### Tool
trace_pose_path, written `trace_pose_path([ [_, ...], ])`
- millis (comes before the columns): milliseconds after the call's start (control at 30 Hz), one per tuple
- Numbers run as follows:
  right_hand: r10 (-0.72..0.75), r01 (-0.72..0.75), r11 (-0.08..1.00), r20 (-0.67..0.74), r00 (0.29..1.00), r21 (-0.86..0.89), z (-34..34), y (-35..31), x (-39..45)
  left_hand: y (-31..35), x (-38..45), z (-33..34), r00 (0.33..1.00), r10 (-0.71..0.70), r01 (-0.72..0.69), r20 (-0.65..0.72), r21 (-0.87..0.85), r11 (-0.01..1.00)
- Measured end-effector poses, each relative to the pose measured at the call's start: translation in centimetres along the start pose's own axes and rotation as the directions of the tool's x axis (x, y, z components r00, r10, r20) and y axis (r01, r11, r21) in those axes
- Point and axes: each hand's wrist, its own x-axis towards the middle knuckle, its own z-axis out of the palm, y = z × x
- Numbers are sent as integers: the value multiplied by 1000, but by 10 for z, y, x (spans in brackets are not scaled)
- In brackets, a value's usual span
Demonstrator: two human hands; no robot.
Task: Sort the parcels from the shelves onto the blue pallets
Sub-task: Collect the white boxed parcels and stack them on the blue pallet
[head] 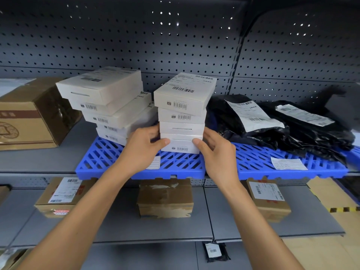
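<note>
1. On the middle shelf lies a blue pallet [109, 160], and a second blue pallet [253, 162] lies just beside it on the right
2. Two piles of white boxes stand on the first pallet, side by side
3. The right pile of white boxes [183, 114] has four boxes and stands fairly straight
4. The left pile of white boxes [109, 106] has five boxes that I can count, and they sit crooked, each one turned a bit
5. The left hand [144, 147] presses on the left side of the right pile, with its thumb on the front of the bottom box [181, 147]
6. The right hand [214, 149] presses on the right side of the same pile, with its thumb on the front of that box too
7. Both hands are curled around the low part of the pile, squeezing it between them
8. Black plastic bags [272, 125] with white labels lie on the second pallet and on the shelf behind it
9. A big brown box [29, 117] sits on the shelf to the left, apart from the pallets
10. On the shelf below sit three small brown boxes: one on the left [60, 197], one in the middle [165, 197] and one on the right [268, 199]
11. A small black packet [215, 251] lies lower down
12. The back wall [136, 39] is dark grey and full of little holes
</note>
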Motion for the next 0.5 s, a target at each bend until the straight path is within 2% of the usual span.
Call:
trace_pose_path([
  [300, 56, -54, 996, -37, 998, 66, 2, 4, -1, 4, -1, 2, 999, -27, 27, -22, -24, 999],
  [500, 41, -40, 997, -19, 999, 71, 0, 4, -2, 4, -3, 4, 998, -44, 43, -44, -27, 999],
])
